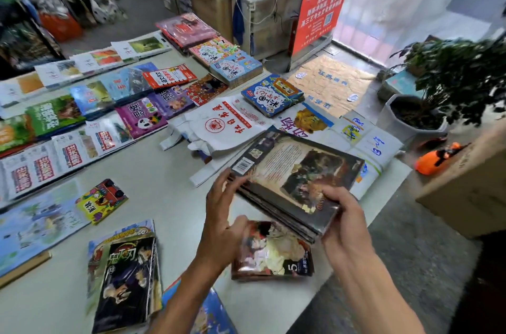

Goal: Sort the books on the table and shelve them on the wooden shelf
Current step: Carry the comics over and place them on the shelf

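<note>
A stack of dark hardcover books (298, 177) is tilted above the white table (153, 185), back cover up. My right hand (339, 213) grips the stack's near corner. My left hand (221, 207) has straight fingers spread against the stack's left edge. Under the stack lies a manga stack numbered 5 (273, 251). A black manga stack numbered 13 (126, 276) lies at the lower left. No wooden shelf is in view.
Rows of children's books and workbooks (90, 114) cover the left of the table, bundled blue sets (271, 94) sit at the far right, white printed bags (219, 125) in the middle. A potted plant (427, 103) and a cardboard box (471, 183) stand right of the table.
</note>
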A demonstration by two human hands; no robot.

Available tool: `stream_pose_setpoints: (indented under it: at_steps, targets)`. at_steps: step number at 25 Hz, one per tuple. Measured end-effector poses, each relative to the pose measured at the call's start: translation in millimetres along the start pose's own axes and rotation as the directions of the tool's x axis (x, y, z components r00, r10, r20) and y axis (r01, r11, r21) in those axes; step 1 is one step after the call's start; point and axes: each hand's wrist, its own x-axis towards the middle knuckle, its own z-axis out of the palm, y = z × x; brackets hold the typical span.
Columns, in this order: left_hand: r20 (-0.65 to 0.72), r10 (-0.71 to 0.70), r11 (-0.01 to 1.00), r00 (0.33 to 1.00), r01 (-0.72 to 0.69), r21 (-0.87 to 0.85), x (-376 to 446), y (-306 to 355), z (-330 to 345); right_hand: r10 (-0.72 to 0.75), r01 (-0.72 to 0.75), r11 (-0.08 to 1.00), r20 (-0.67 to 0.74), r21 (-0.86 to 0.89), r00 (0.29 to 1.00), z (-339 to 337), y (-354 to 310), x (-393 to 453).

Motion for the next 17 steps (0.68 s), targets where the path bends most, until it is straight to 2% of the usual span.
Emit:
stream_pose_setpoints:
  at_steps: [1, 2, 3, 4, 5, 6, 10, 14, 17]
  targets:
    - [-0.048, -0.180, 0.960, 0.983, 0.164, -0.229, -11, 10, -10, -0.050, 0.050, 0.999, 0.004, 0.011, 0.999, -2, 1, -23]
    - [-0.025, -0.335, 0.847, 0.942, 0.289, -0.446, -18, 20, -19, -0.093, 0.093, 0.995, 0.011, 0.028, 0.996, -5, 4, -45]
    - [0.085, -0.436, 0.684, 0.896, 0.391, -0.615, -24, 29, -27, -0.123, 0.122, 0.992, 0.010, 0.039, 0.992, -7, 7, -68]
    - [0.210, -0.467, 0.532, 0.859, 0.463, -0.708, -30, 38, -34, -0.147, 0.147, 0.988, 0.002, 0.048, 0.989, -10, 10, -90]
    - [0.279, -0.469, 0.444, 0.838, 0.496, -0.746, -35, 45, -38, -0.165, 0.165, 0.985, -0.008, 0.047, 0.986, -13, 12, -109]
    - [0.304, -0.468, 0.406, 0.830, 0.508, -0.760, -40, 49, -41, -0.173, 0.174, 0.984, -0.018, 0.036, 0.985, -17, 14, -122]
    - [0.372, -0.440, 0.399, 0.817, 0.549, -0.734, -78, 81, -39, -0.249, 0.249, 0.969, -0.063, 0.000, 0.967, -46, 10, -195]
    - [0.472, -0.371, 0.407, 0.800, 0.597, -0.691, -113, 122, -9, -0.415, 0.404, 0.909, -0.141, -0.097, 0.899, -84, -4, -260]
    - [0.566, -0.300, 0.425, 0.768, 0.639, -0.642, -148, 149, 21, -0.435, 0.415, 0.898, -0.160, -0.146, 0.886, -128, -13, -315]
